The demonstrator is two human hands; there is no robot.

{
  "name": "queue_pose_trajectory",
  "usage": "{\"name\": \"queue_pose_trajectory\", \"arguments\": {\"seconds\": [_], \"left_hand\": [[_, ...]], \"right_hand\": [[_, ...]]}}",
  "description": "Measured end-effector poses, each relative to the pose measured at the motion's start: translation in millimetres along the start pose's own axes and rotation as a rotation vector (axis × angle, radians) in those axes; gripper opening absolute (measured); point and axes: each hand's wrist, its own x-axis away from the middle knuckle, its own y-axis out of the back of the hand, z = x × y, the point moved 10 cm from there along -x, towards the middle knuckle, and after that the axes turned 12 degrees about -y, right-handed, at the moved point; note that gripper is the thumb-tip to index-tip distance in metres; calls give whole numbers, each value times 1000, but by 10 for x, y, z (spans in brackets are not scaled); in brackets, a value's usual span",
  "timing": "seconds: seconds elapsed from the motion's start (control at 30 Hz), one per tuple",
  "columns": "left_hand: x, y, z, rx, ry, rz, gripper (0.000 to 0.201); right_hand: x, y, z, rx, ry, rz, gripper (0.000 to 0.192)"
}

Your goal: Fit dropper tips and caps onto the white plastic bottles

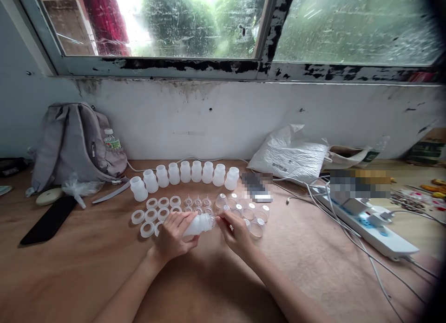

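Observation:
My left hand [176, 237] is wrapped round a frosted white baby bottle [195, 226], tilted with its mouth to the right. At that mouth sits a small clear piece that looks like a silicone nipple [211, 221]. My right hand [234, 231] pinches at its tip, fingertips together. Behind my hands stands a curved row of frosted bottles [185, 172], upright and uncapped. Left of the held bottle lie several white collar rings [151, 215]. Clear nipples [198, 201] lie in the middle, partly hidden by my left hand. Clear domed caps [257, 228] are grouped beyond my right hand.
A grey backpack [75, 146] and a black phone-like slab [49, 221] are at the left. On the right are a silvery plastic bag [289, 153], a white power strip [390, 242] and loose cables [348, 228]. A wall and window close off the back.

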Motion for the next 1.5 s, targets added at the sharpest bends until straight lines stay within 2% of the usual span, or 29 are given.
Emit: {"name": "queue_pose_trajectory", "arguments": {"seconds": [0.1,0.27,0.33,0.4,0.43,0.53,0.63,0.73,0.8,0.9,0.97,1.07,1.17,1.23,1.3,1.4,1.47,1.5], "left_hand": [[27,2,-11,17,-23,2,48],[25,16,-45,50,-52,7,49],[19,9,-39,68,-27,20,50],[19,-17,-20,107,16,45,52],[22,-32,-10,135,38,56,53],[42,-90,14,247,102,81,51],[62,-147,3,341,138,92,48],[59,-170,-51,362,120,87,48],[54,-171,-72,356,116,76,48],[52,-182,-72,359,139,67,46],[40,-185,-91,366,133,63,46],[14,-181,-124,382,124,61,47],[21,-218,-92,427,193,87,44],[28,-233,-90,428,207,90,43],[17,-204,-133,362,157,55,43],[4,-135,-183,259,101,-21,42],[12,-156,-113,331,182,-19,41],[29,-205,-49,427,263,12,41]], "right_hand": [[-14,-62,-3,1,-12,71,35],[-14,-156,-46,4,-84,217,41],[-12,-134,-26,37,-81,235,35],[-5,-118,20,33,-66,269,19],[1,-118,52,12,-53,294,18],[34,-158,152,-70,-4,383,37],[51,-239,98,-86,-69,451,31],[25,-211,-15,-4,-174,407,26],[21,-185,31,-17,-152,404,26],[55,-233,122,-91,-117,475,30],[47,-228,73,-28,-166,429,23],[32,-166,57,70,-181,332,27],[68,-212,163,8,-96,419,26],[68,-234,133,2,-114,435,26],[44,-237,7,43,-204,384,24],[5,-168,-105,124,-277,240,34],[-8,-132,-52,105,-237,207,30],[-5,-143,-16,59,-216,240,25]]}}
